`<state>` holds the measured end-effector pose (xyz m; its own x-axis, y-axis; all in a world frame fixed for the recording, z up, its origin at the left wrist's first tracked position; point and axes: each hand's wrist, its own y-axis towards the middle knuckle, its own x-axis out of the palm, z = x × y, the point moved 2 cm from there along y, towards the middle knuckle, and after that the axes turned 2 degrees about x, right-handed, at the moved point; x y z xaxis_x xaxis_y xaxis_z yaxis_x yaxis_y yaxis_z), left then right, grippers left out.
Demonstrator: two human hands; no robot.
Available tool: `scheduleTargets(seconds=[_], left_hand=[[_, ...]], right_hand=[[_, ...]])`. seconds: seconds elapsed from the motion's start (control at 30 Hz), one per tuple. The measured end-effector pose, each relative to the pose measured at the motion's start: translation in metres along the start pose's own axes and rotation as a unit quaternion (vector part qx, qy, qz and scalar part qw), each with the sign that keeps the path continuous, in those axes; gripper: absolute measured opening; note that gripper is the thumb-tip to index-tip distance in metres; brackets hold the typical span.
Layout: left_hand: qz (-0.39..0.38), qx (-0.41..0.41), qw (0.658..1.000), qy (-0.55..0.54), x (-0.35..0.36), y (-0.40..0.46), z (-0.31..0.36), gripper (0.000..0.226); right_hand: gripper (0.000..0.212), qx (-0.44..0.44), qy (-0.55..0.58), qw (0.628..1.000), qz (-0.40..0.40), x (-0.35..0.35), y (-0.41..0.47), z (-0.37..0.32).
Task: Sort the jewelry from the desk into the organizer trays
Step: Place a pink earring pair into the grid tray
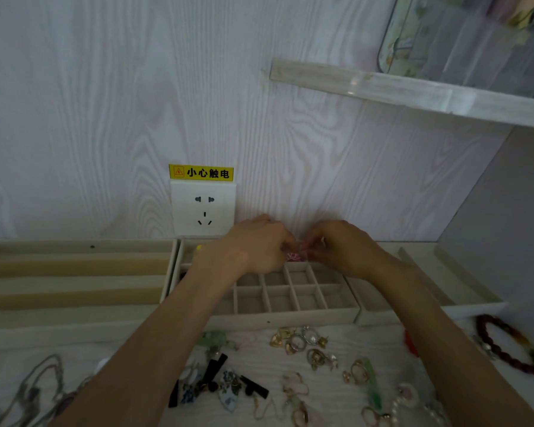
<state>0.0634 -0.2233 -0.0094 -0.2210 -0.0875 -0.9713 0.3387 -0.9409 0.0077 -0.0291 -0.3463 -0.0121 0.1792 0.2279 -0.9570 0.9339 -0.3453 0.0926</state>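
Both hands, left (258,245) and right (341,246), grip a small pink patterned piece (294,256) above the beige gridded tray (290,314).

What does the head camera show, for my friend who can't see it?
Two hands, left hand and right hand, pinch a small pink thing together over a beige tray with little boxes. Rings and a red bead bracelet lie on the desk below.

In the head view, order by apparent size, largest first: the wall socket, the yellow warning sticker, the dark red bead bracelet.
1. wall socket
2. and 3. dark red bead bracelet and yellow warning sticker: similar extent, and the bracelet lies nearer the camera, so unranked.
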Motion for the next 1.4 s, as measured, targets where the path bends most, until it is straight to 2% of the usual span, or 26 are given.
scheduleTargets(seconds=[0.17,0.3,0.57,0.7,0.77,0.87,1.07,1.17,1.3,1.4], left_hand=[[0.048,-0.009,0.999,0.008,0.008,0.003,-0.004,0.031],[0.040,-0.015,0.999,0.014,0.008,0.005,-0.008,0.032],[0.029,-0.013,0.999,0.010,0.011,0.006,-0.009,0.038],[0.010,-0.008,1.000,0.008,0.010,0.005,-0.008,0.039],[0.009,0.001,1.000,0.004,0.009,0.005,-0.006,0.042],[0.011,0.006,1.000,0.001,0.008,0.003,-0.005,0.045],[0.004,0.011,1.000,-0.013,0.008,0.002,-0.004,0.043],[0.009,0.014,1.000,-0.001,0.007,0.003,-0.002,0.046],[-0.010,0.014,1.000,0.005,0.009,0.002,-0.002,0.052],[-0.004,0.012,1.000,0.003,0.010,0.002,-0.002,0.053]], right_hand=[[0.016,0.001,-0.017,1.000,-0.013,-0.005,-0.002,-0.001],[0.009,-0.020,-0.024,0.999,0.015,-0.004,-0.002,-0.002],[0.008,0.012,0.011,1.000,0.019,-0.005,-0.003,0.005],[0.004,0.013,-0.010,1.000,0.027,-0.001,-0.001,0.003],[0.007,0.004,-0.033,0.999,0.009,0.002,0.001,0.001],[0.012,-0.003,-0.011,1.000,-0.021,0.006,0.001,0.001],[0.011,0.000,-0.011,0.998,0.059,0.007,0.001,0.000],[0.012,0.006,-0.028,0.998,0.065,0.008,0.001,-0.002],[0.016,0.018,0.008,1.000,0.023,0.001,0.001,0.000],[0.030,0.007,0.005,0.999,-0.032,-0.016,-0.002,0.004]])
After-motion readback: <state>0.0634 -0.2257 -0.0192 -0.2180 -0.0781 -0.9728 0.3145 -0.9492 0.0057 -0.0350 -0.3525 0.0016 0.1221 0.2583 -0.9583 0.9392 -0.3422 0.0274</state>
